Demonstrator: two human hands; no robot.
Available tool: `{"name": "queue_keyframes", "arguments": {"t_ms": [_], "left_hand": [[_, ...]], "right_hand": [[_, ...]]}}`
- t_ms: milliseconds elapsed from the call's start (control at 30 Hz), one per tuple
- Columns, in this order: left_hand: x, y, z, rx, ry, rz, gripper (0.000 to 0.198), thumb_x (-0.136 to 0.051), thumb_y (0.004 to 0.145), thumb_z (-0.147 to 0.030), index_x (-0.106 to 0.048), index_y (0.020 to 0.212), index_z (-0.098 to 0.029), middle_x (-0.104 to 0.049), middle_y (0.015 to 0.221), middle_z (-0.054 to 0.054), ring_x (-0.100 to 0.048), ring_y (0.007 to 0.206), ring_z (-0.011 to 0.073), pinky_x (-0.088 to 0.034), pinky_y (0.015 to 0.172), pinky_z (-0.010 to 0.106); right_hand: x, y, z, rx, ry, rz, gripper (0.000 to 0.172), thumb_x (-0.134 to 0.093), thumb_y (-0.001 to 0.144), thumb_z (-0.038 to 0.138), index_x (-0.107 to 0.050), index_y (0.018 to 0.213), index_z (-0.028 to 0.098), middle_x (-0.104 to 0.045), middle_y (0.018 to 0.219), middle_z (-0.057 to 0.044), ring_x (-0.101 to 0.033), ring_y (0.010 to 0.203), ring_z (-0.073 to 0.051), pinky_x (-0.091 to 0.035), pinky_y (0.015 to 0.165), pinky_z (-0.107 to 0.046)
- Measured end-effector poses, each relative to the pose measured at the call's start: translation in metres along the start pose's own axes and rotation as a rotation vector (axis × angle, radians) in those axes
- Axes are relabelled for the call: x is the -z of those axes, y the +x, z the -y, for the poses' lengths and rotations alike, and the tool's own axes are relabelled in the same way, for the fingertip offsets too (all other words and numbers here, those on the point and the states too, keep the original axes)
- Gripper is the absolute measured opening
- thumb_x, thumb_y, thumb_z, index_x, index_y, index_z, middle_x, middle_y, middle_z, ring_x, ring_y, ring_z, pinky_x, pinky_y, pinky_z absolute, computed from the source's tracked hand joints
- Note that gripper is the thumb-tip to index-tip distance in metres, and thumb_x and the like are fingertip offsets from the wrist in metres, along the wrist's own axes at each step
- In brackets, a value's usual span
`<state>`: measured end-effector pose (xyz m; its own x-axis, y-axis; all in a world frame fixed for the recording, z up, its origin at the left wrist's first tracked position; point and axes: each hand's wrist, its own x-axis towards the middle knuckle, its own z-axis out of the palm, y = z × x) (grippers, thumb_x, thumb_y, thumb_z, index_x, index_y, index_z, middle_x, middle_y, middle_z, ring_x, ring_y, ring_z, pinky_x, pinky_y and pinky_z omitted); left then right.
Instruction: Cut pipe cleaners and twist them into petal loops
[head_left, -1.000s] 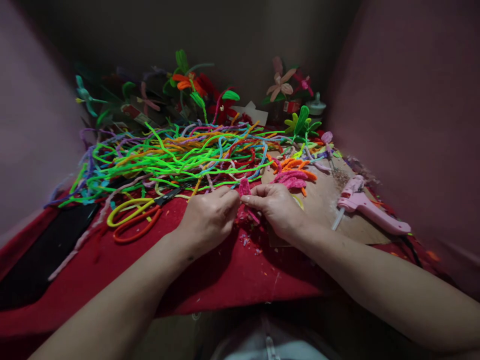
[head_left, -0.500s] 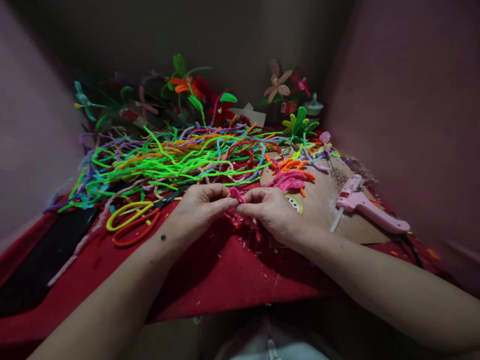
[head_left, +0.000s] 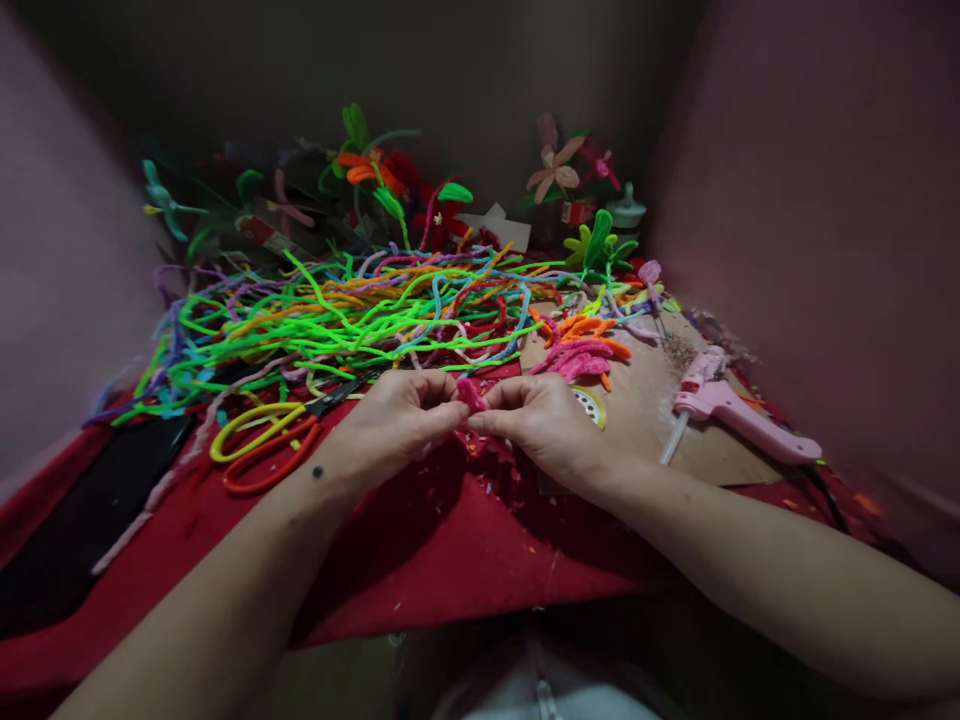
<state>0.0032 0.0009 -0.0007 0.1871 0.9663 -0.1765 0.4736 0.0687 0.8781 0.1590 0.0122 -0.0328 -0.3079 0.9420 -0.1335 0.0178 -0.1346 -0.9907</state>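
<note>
One small pink fuzzy piece (head_left: 472, 394) was pinched by the left hand (head_left: 401, 418) and the right hand (head_left: 546, 425) over the red cloth (head_left: 420, 550), near the heap of fuzzy stems (head_left: 352, 325).

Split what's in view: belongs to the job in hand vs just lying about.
Job:
pink fuzzy piece, pinched between left hand and right hand
likely matching pink pieces, scissors, glue gun

Lying about, apparently:
peach flower
orange flower
black flat object
</note>
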Motion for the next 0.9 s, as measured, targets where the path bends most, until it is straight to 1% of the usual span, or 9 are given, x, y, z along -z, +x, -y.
{"name": "queue_keyframes", "arguments": {"t_ms": [100, 233, 333, 467, 633, 700, 800, 900], "left_hand": [[-0.006, 0.0, 0.001, -0.039, -0.06, -0.042, 0.008, -0.057, 0.068, -0.022, -0.057, 0.066, -0.015, -0.046, 0.05, -0.006, -0.034, 0.044, 0.0053, -0.024, 0.042, 0.018], [-0.014, 0.002, 0.006, -0.079, -0.163, -0.097, 0.011, -0.058, 0.07, -0.024, -0.054, 0.064, -0.015, -0.046, 0.052, -0.007, -0.034, 0.045, 0.005, -0.026, 0.042, 0.018], [-0.016, 0.004, 0.009, -0.079, -0.183, -0.095, 0.014, -0.06, 0.071, -0.027, -0.054, 0.065, -0.016, -0.047, 0.053, -0.006, -0.034, 0.045, 0.0052, -0.026, 0.042, 0.018], [-0.015, 0.003, 0.008, -0.071, -0.209, -0.075, 0.014, -0.06, 0.071, -0.027, -0.052, 0.065, -0.016, -0.046, 0.052, -0.007, -0.035, 0.044, 0.0053, -0.026, 0.042, 0.018], [-0.012, 0.0, 0.001, -0.062, -0.105, -0.065, 0.012, -0.062, 0.068, -0.025, -0.055, 0.067, -0.015, -0.051, 0.056, -0.005, -0.041, 0.049, 0.0065, -0.031, 0.044, 0.018], [-0.012, 0.0, 0.0, -0.063, -0.09, -0.077, 0.012, -0.062, 0.068, -0.024, -0.056, 0.066, -0.015, -0.051, 0.056, -0.005, -0.041, 0.049, 0.0061, -0.03, 0.044, 0.017], [-0.012, 0.001, 0.003, -0.045, -0.163, -0.076, 0.011, -0.063, 0.069, -0.023, -0.055, 0.066, -0.015, -0.049, 0.052, -0.006, -0.038, 0.046, 0.0051, -0.028, 0.042, 0.017], [-0.008, 0.002, 0.008, -0.022, -0.226, -0.007, 0.012, -0.064, 0.071, -0.024, -0.056, 0.067, -0.015, -0.046, 0.049, -0.007, -0.035, 0.043, 0.0045, -0.025, 0.041, 0.018]], "right_hand": [[0.0, 0.001, -0.002, -0.01, 0.02, 0.014, 0.009, -0.068, 0.062, 0.017, -0.06, 0.058, 0.013, -0.05, 0.044, 0.005, -0.041, 0.037, -0.005, -0.029, 0.038, -0.019], [0.002, 0.004, -0.007, -0.02, 0.121, 0.058, 0.011, -0.069, 0.06, 0.019, -0.06, 0.058, 0.013, -0.051, 0.044, 0.005, -0.042, 0.038, -0.006, -0.03, 0.039, -0.02], [0.003, 0.005, -0.009, -0.016, 0.139, 0.07, 0.013, -0.07, 0.059, 0.02, -0.06, 0.057, 0.014, -0.051, 0.044, 0.005, -0.042, 0.038, -0.006, -0.029, 0.039, -0.02], [0.003, 0.005, -0.008, -0.002, 0.085, 0.065, 0.014, -0.069, 0.06, 0.02, -0.058, 0.055, 0.014, -0.05, 0.043, 0.005, -0.04, 0.037, -0.005, -0.027, 0.039, -0.02], [0.003, 0.005, -0.006, -0.021, 0.003, 0.057, 0.012, -0.065, 0.06, 0.014, -0.056, 0.052, 0.014, -0.05, 0.042, 0.005, -0.041, 0.038, -0.005, -0.029, 0.039, -0.019], [0.003, 0.005, -0.006, -0.017, -0.001, 0.056, 0.012, -0.064, 0.06, 0.012, -0.056, 0.051, 0.014, -0.049, 0.042, 0.006, -0.041, 0.038, -0.005, -0.029, 0.039, -0.018], [0.003, 0.004, -0.007, -0.015, 0.044, 0.077, 0.011, -0.064, 0.06, 0.013, -0.056, 0.052, 0.014, -0.049, 0.042, 0.006, -0.041, 0.038, -0.005, -0.029, 0.039, -0.019], [0.003, 0.004, -0.008, -0.024, 0.059, 0.088, 0.013, -0.066, 0.06, 0.013, -0.056, 0.052, 0.014, -0.049, 0.042, 0.005, -0.041, 0.037, -0.005, -0.029, 0.038, -0.019]]}}
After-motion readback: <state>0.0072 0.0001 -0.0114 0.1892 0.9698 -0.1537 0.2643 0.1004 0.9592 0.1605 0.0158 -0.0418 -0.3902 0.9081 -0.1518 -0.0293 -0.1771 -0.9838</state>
